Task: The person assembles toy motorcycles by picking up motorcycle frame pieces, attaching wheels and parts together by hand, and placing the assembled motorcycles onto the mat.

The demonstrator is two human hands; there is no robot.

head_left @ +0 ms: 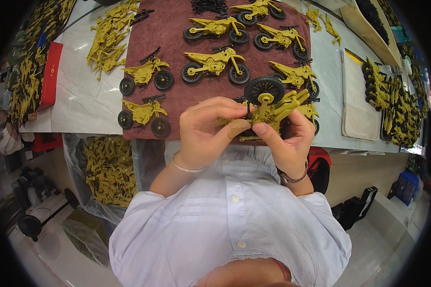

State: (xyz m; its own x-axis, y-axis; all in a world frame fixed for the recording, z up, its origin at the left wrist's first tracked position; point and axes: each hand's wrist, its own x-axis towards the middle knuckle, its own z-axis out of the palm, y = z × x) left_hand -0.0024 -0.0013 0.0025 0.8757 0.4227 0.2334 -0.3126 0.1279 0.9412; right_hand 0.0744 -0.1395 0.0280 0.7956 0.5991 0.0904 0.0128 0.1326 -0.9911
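Observation:
Close to my body, over the near edge of the table, I hold a yellow toy motorcycle (274,113) with a black spoked wheel (264,91) pointing up and away from me. My right hand (292,143) is closed around its yellow frame, thumb on the near side. My left hand (207,128) pinches at its left side, where a small black piece (248,113) stands by the index fingertip. A bandage-like strip covers the left thumb tip. Fingers hide much of the toy's underside, and whether the black piece is attached cannot be seen.
On a reddish-brown towel (170,45) stand several toy motorcycles (215,62), with black parts (209,6) at the far edge. Loose yellow frames (111,36) lie to the left. A plastic-lined bin (111,167) of yellow parts sits below the table's left. More motorcycles (404,107) crowd the right, beside a pale tray (361,105).

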